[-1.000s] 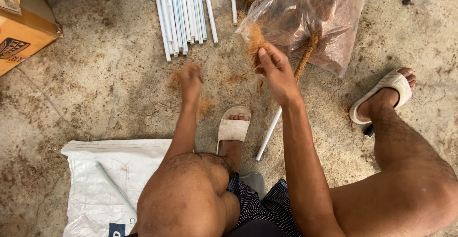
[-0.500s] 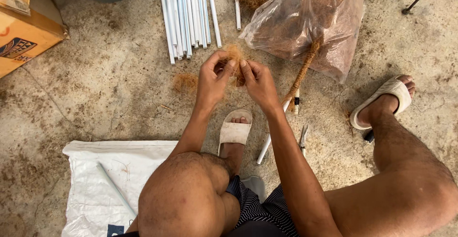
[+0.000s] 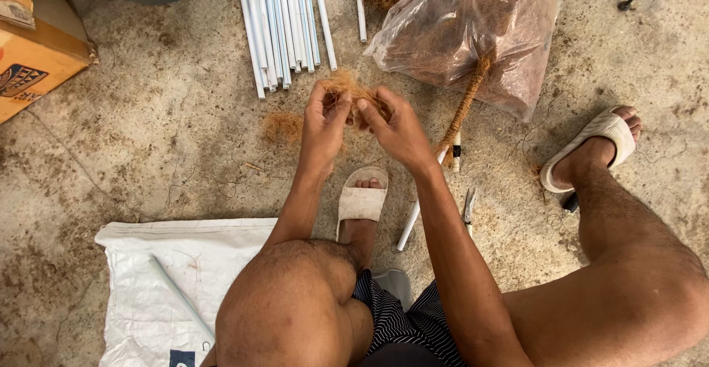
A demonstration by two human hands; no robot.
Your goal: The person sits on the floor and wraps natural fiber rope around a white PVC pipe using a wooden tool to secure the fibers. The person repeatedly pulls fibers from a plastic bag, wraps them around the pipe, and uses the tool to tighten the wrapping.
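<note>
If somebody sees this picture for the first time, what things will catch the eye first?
First, the two hands at the centre: the left hand and right hand together hold a tuft of brown fibre. Behind them lie a bundle of white pipes and, to its right, a clear plastic bag of the same fibre.

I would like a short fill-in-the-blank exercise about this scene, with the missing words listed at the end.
1. Both hands, the left hand and the right hand, hold a tuft of brown ____.
2. The white pipes lie in a bundle on the ____ floor.
3. The white sack lies flat beside the person's ____ knee.
4. The plastic bag of fibre is ____, so its contents show through.

Missing words: fibre; concrete; left; transparent
</note>
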